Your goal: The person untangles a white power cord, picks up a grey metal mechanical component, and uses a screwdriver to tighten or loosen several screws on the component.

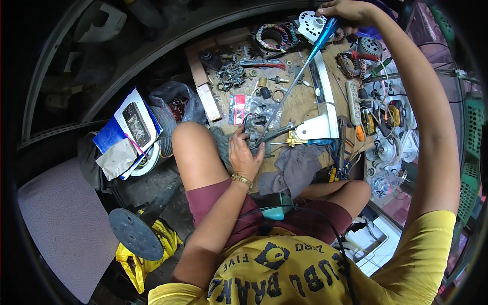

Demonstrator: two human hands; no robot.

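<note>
My right hand (351, 12) reaches far out at the top right, fingers closed around the end of a long screwdriver (320, 41) with a blue handle. Its thin shaft slants down toward my left hand (244, 155), and the tip meets a small dark metal part (252, 133) with wires. The fingers of my left hand close around that part, hiding some of it. Beside it lies a white plastic bracket (311, 128) with a yellow piece (292, 138) at its end. A grey cloth (292, 170) is bunched below the bracket.
A wooden board (295, 109) carries loose screws (234, 76), a small plastic packet (247, 109), a wound motor stator (272, 40) and a round white housing (306, 26). At right are a power strip (353, 101) and tangled cables. A bag (175, 101) and papers (124, 127) lie left.
</note>
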